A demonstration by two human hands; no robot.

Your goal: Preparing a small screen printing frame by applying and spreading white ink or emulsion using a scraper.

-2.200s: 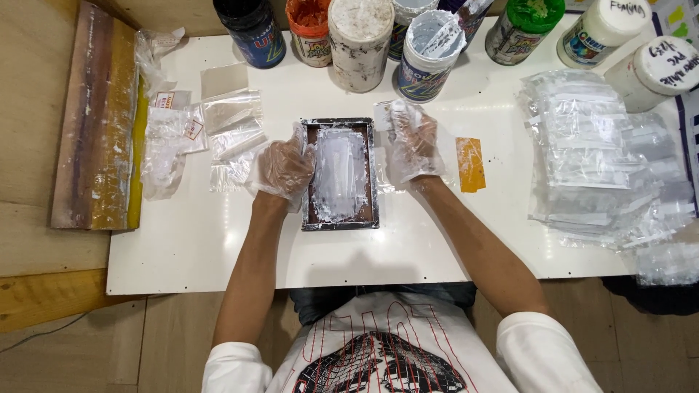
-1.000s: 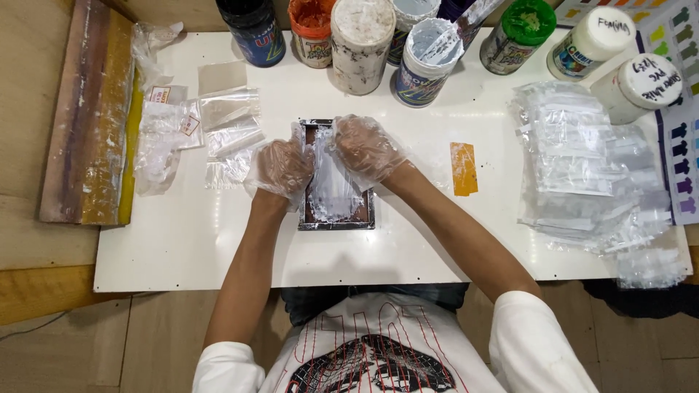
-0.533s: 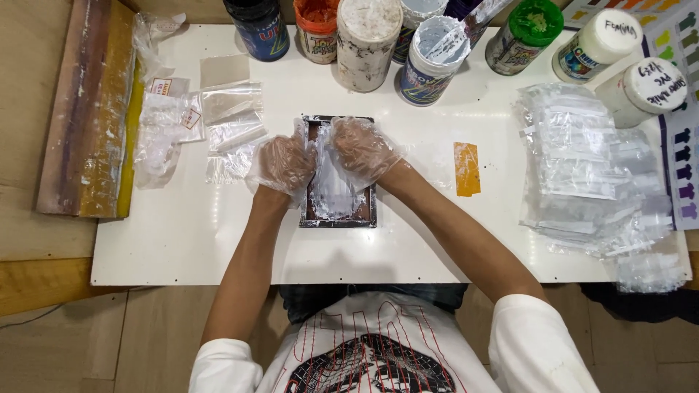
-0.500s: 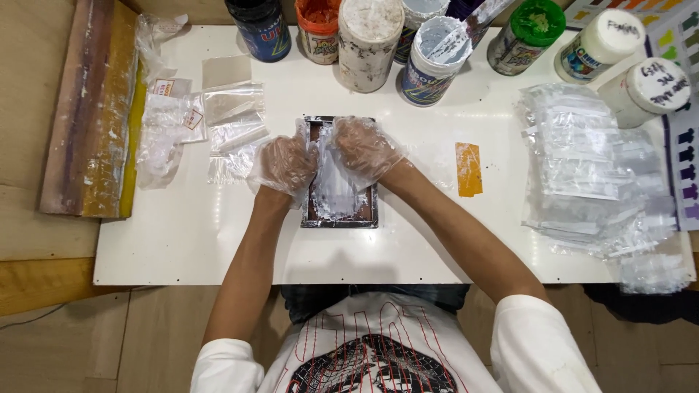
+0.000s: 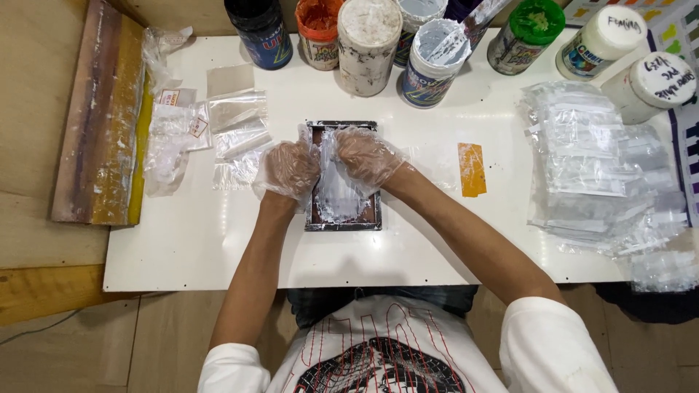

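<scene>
A white desk [image 5: 218,247] is seen over a wooden floor. At its middle one dark tray [image 5: 342,211] is lain, with a clear bag [image 5: 336,191] gripped over it by the gloved left hand [image 5: 287,169] and right hand [image 5: 364,154], fingers closed. Eight paint jars [image 5: 368,40] are lined along the far edge.

place: print workshop | signs: ink jars [image 5: 369,40], wooden squeegee [image 5: 102,116], colour chart [image 5: 673,44], plastic pouches [image 5: 604,171]
</scene>
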